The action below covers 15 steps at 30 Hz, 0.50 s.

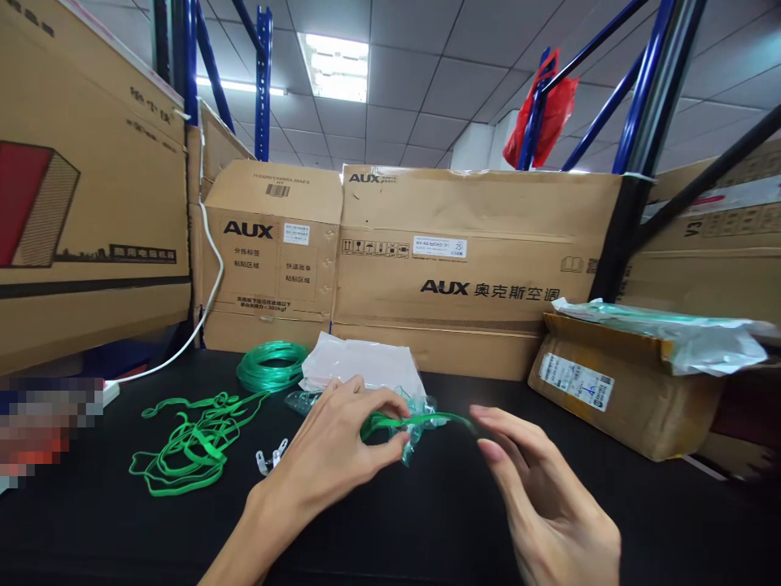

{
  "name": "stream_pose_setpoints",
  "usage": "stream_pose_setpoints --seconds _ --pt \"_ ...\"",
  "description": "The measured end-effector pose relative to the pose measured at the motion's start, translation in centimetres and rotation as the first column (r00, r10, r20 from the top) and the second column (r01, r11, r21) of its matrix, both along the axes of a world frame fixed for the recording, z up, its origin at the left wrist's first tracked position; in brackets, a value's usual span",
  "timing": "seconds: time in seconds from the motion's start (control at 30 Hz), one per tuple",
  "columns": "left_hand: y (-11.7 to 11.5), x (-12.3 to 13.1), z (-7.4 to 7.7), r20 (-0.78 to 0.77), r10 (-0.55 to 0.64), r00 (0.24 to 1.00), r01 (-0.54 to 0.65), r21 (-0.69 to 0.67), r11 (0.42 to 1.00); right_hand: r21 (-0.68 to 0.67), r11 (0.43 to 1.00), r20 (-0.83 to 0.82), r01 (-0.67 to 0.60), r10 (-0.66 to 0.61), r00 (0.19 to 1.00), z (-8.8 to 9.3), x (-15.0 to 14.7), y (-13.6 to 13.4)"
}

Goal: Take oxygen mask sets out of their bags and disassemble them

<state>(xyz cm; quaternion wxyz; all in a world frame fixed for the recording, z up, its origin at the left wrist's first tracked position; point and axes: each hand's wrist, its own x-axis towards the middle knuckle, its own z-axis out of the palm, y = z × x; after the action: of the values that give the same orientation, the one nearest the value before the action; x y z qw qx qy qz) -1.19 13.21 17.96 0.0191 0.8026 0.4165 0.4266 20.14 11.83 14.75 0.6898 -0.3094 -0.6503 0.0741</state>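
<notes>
Above the table, my left hand [342, 443] has its thumb and fingers closed on a thin green strap [430, 419]. Some of the strap is bunched beneath its fingers. From there the strap arches to the right, where its far part lies between the thumb and fingertips of my right hand [546, 480]; its very end is blurred. A tangled pile of green strap [195, 448] lies left of my hands. Partly behind my left hand are crumpled clear plastic [412, 443] and a white paper sheet [366, 366]. Small white clips [272, 457] rest beside my left wrist.
A coil of green tubing [272, 366] sits toward the back of the black table [427, 529]. AUX cartons [457, 260] wall off the rear. An opened cardboard box [622, 391] with plastic packets [671, 321] on top stands right. A white cable [211, 301] runs down at left.
</notes>
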Motion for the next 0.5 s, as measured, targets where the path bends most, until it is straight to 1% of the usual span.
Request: stream_pose_setpoints --seconds 0.07,0.2,0.3,0.4,0.43,0.47,0.5 --pt "0.3 -0.2 -0.1 -0.013 0.032 0.999 -0.032 0.015 0.999 0.000 1.000 0.023 -0.010 0.010 1.000 -0.1 0.0 0.0" --pt "0.8 -0.7 -0.4 -0.045 0.131 0.990 -0.130 0.036 0.991 0.040 0.999 0.052 -0.007 0.005 0.999 -0.2 0.2 -0.2" --pt "1.1 -0.9 -0.5 -0.056 0.125 0.991 -0.122 0.048 0.991 0.057 0.998 0.073 -0.005 0.000 0.997 -0.1 -0.1 -0.3" --pt "1.1 -0.9 -0.5 -0.071 0.132 0.989 -0.130 0.041 0.991 0.035 0.999 0.064 0.009 -0.011 0.998 0.1 -1.0 -0.3" --pt "1.1 -0.8 -0.5 -0.073 0.142 0.987 -0.139 0.036 0.990 0.035 0.999 0.028 0.017 -0.018 0.999 0.1 -1.2 -0.3" --pt "1.1 -0.8 -0.5 -0.074 0.147 0.986 -0.145 0.027 0.989 0.055 0.998 -0.054 0.031 -0.028 0.998 0.2 -1.2 -0.3" --pt "1.0 -0.7 -0.5 -0.070 0.148 0.987 -0.147 0.016 0.989 0.088 0.995 -0.175 0.043 -0.027 0.984 0.2 -1.0 -0.3"
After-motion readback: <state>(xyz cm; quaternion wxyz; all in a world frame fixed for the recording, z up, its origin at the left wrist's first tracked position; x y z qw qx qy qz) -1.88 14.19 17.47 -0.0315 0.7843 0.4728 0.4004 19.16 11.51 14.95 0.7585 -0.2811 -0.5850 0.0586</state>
